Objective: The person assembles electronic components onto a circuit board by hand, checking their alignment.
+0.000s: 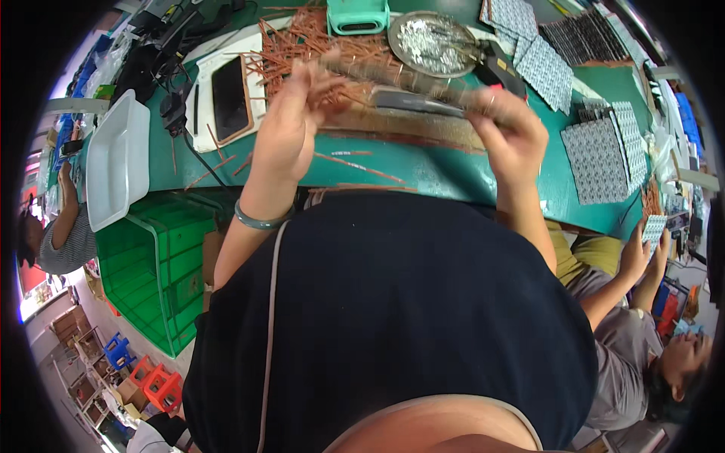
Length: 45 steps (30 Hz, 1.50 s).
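Note:
Both of my hands are raised over the green worktable, one at either end of a long, thin brownish strip (393,76), which is blurred by motion. My right hand (515,134) has its thumb and fingers closed on the strip's right end. By the left end is my left hand (291,113); its fingers are smeared, so their grip is unclear. Below the strip lies a grey metal bar (419,103) on a tan board (408,127). A heap of thin reddish-brown sticks (291,45) spreads beyond my left hand.
Beyond the strip are a green plastic holder (358,16) and a round metal tray (397,54) of small silvery pieces. Patterned panels (596,158) lie right; a phone-like dark screen (231,97), white tub (117,162) and green crate (155,264) left. A person at right holds a panel (654,230).

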Available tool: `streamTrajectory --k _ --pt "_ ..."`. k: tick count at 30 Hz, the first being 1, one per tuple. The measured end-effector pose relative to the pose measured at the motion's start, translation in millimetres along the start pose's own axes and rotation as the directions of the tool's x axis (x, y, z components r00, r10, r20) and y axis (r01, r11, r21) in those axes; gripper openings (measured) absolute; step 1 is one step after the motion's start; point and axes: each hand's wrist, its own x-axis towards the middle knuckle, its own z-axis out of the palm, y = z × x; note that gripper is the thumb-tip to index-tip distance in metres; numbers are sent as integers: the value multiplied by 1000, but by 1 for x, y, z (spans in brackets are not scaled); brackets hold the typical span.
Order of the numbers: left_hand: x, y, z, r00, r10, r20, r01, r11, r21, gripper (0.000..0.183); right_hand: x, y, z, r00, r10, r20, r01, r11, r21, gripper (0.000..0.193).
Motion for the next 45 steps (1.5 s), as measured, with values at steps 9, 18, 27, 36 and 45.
streamTrajectory --k 9,18,27,36,45 --pt "-21 18 12 967 -223 122 224 975 8 38 1 -14 8 978 -207 4 185 864 -468 26" --pt "-20 15 8 986 -107 130 122 986 -110 46 -9 -2 19 777 629 23 -543 652 529 34" --pt "-16 12 6 982 -116 147 138 980 -146 44 -9 1 15 778 627 46 -520 600 608 35" --pt "-18 12 9 986 -141 86 148 985 -84 45 -12 5 13 769 637 54 -504 552 665 34" --pt "1 17 -1 980 -170 103 155 978 138 33 16 12 -14 884 380 271 -467 729 500 42"
